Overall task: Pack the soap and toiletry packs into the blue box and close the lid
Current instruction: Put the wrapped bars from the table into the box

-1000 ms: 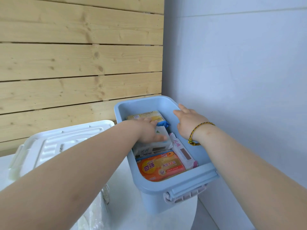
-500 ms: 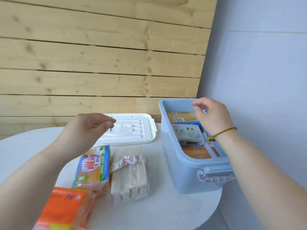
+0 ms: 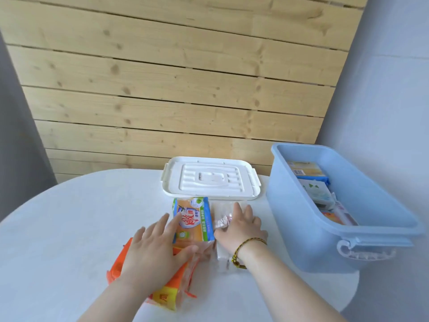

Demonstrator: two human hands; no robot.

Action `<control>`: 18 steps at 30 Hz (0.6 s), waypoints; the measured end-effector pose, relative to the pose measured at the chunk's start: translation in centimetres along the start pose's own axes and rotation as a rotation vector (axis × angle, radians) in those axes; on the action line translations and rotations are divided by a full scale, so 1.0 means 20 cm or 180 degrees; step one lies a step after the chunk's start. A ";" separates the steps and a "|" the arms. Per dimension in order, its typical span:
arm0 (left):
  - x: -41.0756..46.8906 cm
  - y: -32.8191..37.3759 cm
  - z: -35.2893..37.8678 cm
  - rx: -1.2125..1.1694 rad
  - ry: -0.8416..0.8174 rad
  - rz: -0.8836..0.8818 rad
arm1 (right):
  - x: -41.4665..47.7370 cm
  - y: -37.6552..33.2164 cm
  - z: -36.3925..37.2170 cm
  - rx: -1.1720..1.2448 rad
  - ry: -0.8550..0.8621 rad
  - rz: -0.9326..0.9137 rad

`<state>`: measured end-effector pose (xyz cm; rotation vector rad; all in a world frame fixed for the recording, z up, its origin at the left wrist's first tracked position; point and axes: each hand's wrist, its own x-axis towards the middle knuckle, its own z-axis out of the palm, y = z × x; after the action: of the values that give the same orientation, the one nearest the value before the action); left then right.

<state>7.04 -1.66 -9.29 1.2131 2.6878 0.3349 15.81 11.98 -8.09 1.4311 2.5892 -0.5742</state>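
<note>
- Head view is showing the left hand lying with fingers straight and spread over a flat orange plastic pack at the near side of the round white table. Its fingertips are reaching onto the orange-and-blue wrapped soap pack. It is gripping nothing, and is probably lining up to gather the next item.
- The right hand is resting flat, fingers straight, on the clear-wrapped bundle of white bars just right of the soap pack. The thumb is lying against the bundle's left side, and no closed grasp is showing.
- These three packs are lying side by side and touching, so both hands are reaching them without stretching.
- The light blue plastic box is standing open at the right edge of the table. It is already holding several packs ranged along its length, and room is seemingly being left above them.
- The white ribbed plastic lid is lying flat on the table, on the far side of the loose packs and just left of the box. It is likely waiting there, out of the way, until packing is done.
</note>
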 end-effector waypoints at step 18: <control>0.05 -0.02 0.02 0.0336 -0.0173 0.0591 | 0.04 0.02 -0.07 0.0308 -0.0113 0.0213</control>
<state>6.19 -1.00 -9.80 1.4844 2.5818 0.1830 15.78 13.26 -7.20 1.5155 2.5076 -0.7180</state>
